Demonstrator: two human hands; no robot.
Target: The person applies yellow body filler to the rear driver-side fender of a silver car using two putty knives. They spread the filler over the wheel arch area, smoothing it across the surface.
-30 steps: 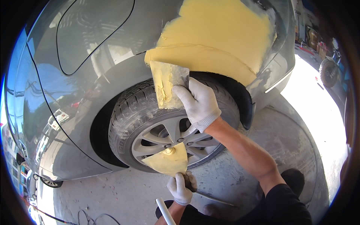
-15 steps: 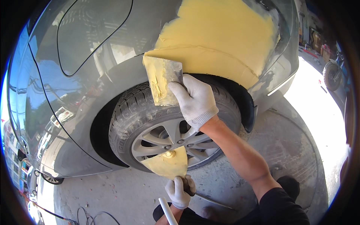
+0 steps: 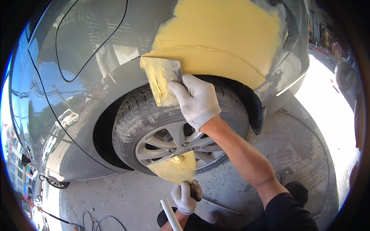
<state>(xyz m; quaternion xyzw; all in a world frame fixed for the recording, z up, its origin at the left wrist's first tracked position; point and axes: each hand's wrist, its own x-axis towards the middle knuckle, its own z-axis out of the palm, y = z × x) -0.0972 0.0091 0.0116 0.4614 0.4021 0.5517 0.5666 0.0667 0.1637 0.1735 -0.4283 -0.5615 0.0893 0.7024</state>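
Note:
My right hand (image 3: 197, 99), in a white knit glove, grips a flat filler spreader (image 3: 163, 79) smeared with yellow paste. The spreader's upper edge lies against the car's wheel arch, at the left border of a broad yellow body filler patch (image 3: 223, 36). Lower down, my gloved left hand (image 3: 186, 199) is closed around the dark handle of a fan-shaped putty knife (image 3: 173, 169). Its wide blade is coated yellow and bears a small lump of filler (image 3: 177, 158). The blade is in front of the wheel (image 3: 173, 142); whether it touches is unclear.
Grey car bodywork (image 3: 88, 77) curves across the left and top, with a fuel flap outline (image 3: 92, 38). A white tube (image 3: 170, 215) crosses beside my left forearm. Dark cables (image 3: 98, 221) lie on the concrete floor (image 3: 135, 200). A small wheel (image 3: 344, 73) stands at far right.
My right hand has shifted the spreader slightly left along the wheel arch. The filler's left border now reaches a little farther left. My left hand holds the putty knife nearly still.

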